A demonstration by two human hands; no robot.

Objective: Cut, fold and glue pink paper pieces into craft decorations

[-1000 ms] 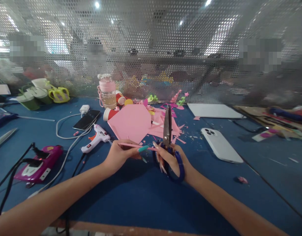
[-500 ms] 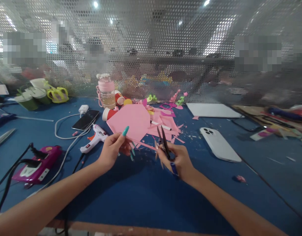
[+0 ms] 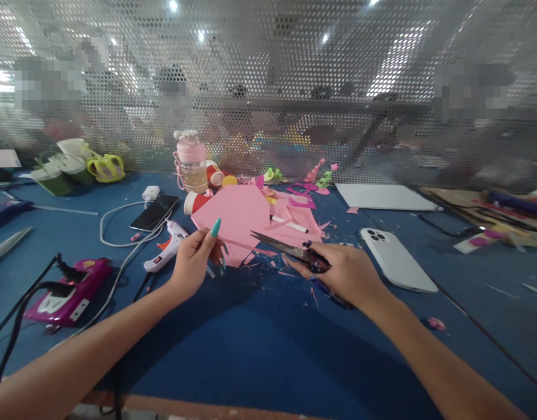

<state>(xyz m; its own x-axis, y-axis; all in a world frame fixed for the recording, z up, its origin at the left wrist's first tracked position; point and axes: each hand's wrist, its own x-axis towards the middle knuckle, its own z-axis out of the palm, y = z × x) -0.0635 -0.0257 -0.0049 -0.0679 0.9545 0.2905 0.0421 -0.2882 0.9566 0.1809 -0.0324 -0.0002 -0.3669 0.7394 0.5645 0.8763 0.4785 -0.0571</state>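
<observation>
My left hand (image 3: 197, 256) pinches one end of a thin pink paper strip (image 3: 239, 241) between thumb and fingers. The strip stretches to the right in front of a large pink paper sheet (image 3: 237, 210). My right hand (image 3: 345, 268) is closed around the handles of a pair of scissors (image 3: 290, 248). The blades point left, close to the strip; whether they touch it I cannot tell. More pink paper and a white marker (image 3: 297, 227) lie behind the scissors.
At left are a white glue gun (image 3: 166, 251), a black phone (image 3: 154, 213), a purple power strip (image 3: 69, 294) with cords, and another pair of scissors (image 3: 8, 245). A pink-lidded bottle (image 3: 192, 163) stands at the back. A white phone (image 3: 397, 259) lies at right. Perforated metal (image 3: 268, 76) borders the table.
My right hand has moved right, off the strip's right end. The scissors have turned from pointing upward to pointing left at the strip. My left hand has shifted slightly left, still pinching it.
</observation>
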